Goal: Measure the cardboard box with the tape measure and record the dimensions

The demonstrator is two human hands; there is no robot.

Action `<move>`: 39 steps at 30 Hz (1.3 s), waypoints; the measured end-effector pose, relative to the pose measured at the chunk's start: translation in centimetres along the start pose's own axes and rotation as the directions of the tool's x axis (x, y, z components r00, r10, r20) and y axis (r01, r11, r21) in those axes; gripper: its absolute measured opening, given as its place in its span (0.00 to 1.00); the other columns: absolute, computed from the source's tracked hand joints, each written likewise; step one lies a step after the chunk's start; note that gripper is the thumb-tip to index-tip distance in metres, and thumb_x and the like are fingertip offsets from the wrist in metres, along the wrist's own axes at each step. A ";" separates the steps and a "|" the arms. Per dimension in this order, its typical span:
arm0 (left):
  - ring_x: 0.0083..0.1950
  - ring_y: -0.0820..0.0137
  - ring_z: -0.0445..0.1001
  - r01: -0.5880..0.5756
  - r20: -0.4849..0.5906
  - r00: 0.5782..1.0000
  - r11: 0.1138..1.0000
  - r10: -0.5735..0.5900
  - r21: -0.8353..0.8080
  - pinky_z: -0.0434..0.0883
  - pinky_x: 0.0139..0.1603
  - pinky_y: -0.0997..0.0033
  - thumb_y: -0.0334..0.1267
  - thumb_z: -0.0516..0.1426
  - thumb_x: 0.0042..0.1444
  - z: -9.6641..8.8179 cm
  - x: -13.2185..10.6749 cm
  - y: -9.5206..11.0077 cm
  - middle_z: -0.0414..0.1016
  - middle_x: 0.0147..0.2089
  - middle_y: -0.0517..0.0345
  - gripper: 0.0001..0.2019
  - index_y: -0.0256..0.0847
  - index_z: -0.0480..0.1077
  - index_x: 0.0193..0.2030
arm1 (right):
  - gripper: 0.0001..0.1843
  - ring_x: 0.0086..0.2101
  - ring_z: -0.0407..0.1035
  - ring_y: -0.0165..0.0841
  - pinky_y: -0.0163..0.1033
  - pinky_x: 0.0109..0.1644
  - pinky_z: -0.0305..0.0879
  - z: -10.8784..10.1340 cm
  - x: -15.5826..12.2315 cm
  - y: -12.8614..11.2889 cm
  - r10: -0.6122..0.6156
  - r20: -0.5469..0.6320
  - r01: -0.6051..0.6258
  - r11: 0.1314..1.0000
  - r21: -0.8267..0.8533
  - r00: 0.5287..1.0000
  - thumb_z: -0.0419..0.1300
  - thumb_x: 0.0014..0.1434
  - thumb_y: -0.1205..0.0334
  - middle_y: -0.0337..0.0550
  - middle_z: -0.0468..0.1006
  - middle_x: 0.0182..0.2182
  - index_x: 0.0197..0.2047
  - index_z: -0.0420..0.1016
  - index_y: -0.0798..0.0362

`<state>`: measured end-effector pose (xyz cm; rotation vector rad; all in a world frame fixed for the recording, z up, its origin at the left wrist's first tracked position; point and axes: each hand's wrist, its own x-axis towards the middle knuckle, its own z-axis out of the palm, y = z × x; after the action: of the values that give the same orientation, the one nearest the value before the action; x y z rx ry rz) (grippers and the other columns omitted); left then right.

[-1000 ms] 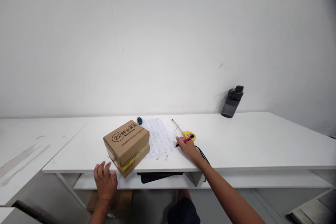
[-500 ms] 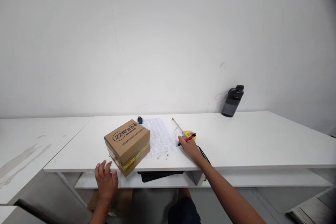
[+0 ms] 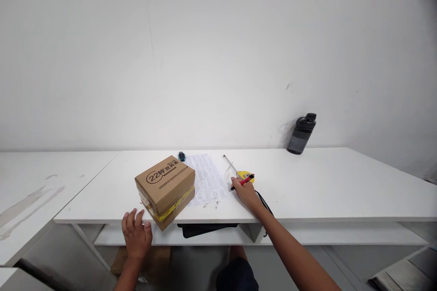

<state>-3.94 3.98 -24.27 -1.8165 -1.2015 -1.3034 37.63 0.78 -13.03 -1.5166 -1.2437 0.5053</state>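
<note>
Right hand: the right hand (image 3: 246, 193) holds the red and black pen (image 3: 246, 179) between thumb and fingers, in a narrow writing grip.
Pen: its lower end points down near the right edge of the written paper (image 3: 206, 177); I cannot tell if it touches the paper.
Left hand: the left hand (image 3: 137, 236) has its fingers loosely spread and nothing in them, at the table's front edge, just beside the cardboard box (image 3: 165, 186).
Box: it covers a left part of the paper, and its near corner reaches over the front edge of the white table (image 3: 324, 186).
Tape measure: the yellow tape measure (image 3: 244, 174) lies just behind the right hand, with its blade partly out.
Watch: the dark watch (image 3: 182, 156) lies behind the box.
Bottle: the dark bottle (image 3: 302, 135) stands at the back, near the wall.
</note>
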 end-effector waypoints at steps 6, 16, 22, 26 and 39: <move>0.69 0.51 0.50 0.040 0.026 0.999 0.999 -0.039 -0.010 0.54 0.66 0.40 0.36 0.48 0.62 0.2 -0.3 -0.2 0.58 0.60 0.41 0.20 0.40 0.59 0.60 | 0.22 0.23 0.60 0.34 0.40 0.34 0.59 -0.1 -0.2 0.0 0.007 0.000 -0.007 1.000 0.014 1.000 0.51 0.55 0.44 0.36 0.63 0.17 0.18 0.64 0.49; 0.69 0.51 0.50 0.045 0.017 0.999 0.998 -0.044 -0.046 0.54 0.66 0.40 0.36 0.49 0.61 0.2 -0.3 -0.2 0.59 0.60 0.41 0.20 0.40 0.60 0.60 | 0.21 0.26 0.62 0.36 0.40 0.35 0.59 0.0 0.1 0.8 0.034 -0.049 -0.034 0.999 0.013 0.998 0.51 0.56 0.44 0.38 0.66 0.19 0.19 0.65 0.49; 0.69 0.51 0.49 0.032 0.024 0.999 0.999 -0.032 -0.015 0.54 0.66 0.40 0.36 0.48 0.61 0.0 -0.1 -0.1 0.58 0.61 0.41 0.20 0.39 0.59 0.61 | 0.21 0.26 0.62 0.35 0.40 0.36 0.59 0.0 0.2 0.9 0.030 -0.038 -0.030 0.999 0.013 0.999 0.51 0.55 0.44 0.37 0.65 0.19 0.19 0.65 0.49; 0.69 0.51 0.49 0.041 0.033 0.999 0.999 -0.040 -0.014 0.53 0.66 0.41 0.36 0.48 0.61 0.0 -0.1 -0.1 0.58 0.60 0.41 0.20 0.40 0.59 0.60 | 0.21 0.25 0.60 0.35 0.39 0.34 0.58 0.1 0.3 1.0 0.035 -0.056 -0.034 0.999 0.008 0.998 0.51 0.54 0.44 0.36 0.63 0.18 0.19 0.63 0.48; 0.69 0.51 0.49 0.057 0.038 0.998 0.997 -0.056 -0.051 0.54 0.66 0.40 0.37 0.48 0.62 0.1 -0.1 0.1 0.58 0.60 0.41 0.19 0.39 0.59 0.60 | 0.21 0.26 0.64 0.36 0.39 0.35 0.60 0.0 0.4 1.6 0.078 -0.081 -0.081 0.996 -0.024 0.994 0.52 0.56 0.45 0.37 0.68 0.18 0.19 0.67 0.50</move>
<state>-3.81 3.96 -24.42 -1.8628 -1.2579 -1.3493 38.49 1.30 -14.30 -1.5991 -1.1365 0.4767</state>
